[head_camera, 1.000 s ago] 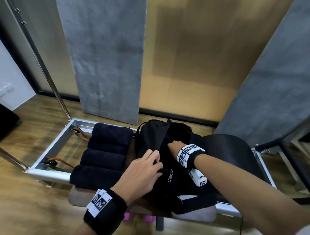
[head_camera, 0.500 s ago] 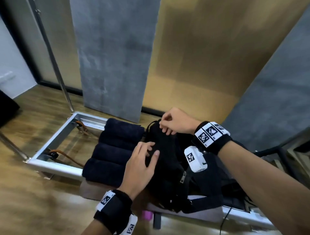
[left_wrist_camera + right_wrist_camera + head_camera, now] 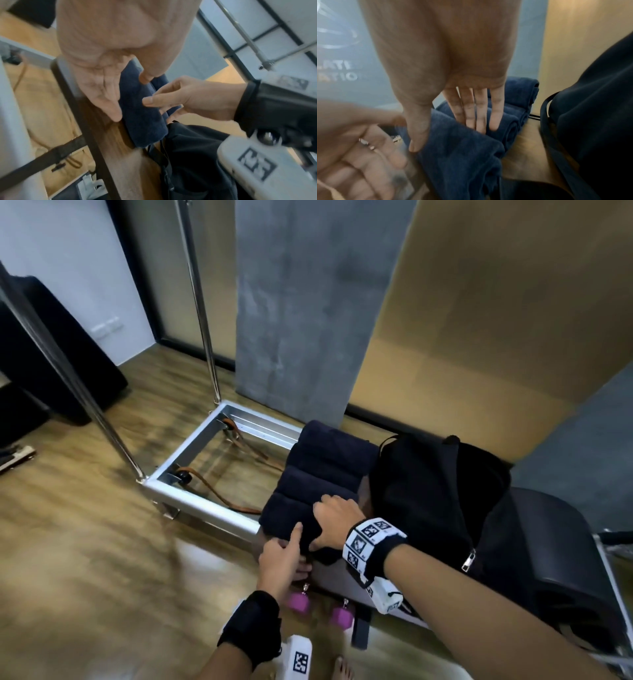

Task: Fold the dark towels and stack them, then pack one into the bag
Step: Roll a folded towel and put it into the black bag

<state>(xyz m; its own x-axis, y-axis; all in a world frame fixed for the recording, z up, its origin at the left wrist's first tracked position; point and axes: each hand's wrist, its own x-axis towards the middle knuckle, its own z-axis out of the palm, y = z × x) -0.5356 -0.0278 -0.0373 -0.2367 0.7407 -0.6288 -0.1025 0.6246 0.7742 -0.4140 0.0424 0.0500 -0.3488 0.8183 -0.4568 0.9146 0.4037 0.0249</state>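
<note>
Head view: four rolled dark navy terry towels (image 3: 322, 474) lie in a row on the brown padded bench (image 3: 337, 571) beside the black fabric bag (image 3: 435, 491); the right hand (image 3: 334, 520) rests flat-fingered on the nearest roll. Left wrist view: the left hand (image 3: 102, 86), fingers straight, touches that roll's end. Right wrist view: the pile looks soft, light and compressible, best cupped from both ends.

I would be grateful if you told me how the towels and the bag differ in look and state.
The towels are navy and folded in a neat row; the bag is black and slumped. Both hands, left and right, touch the nearest towel; neither touches the bag. Both are dark fabric on the same bench.
</note>
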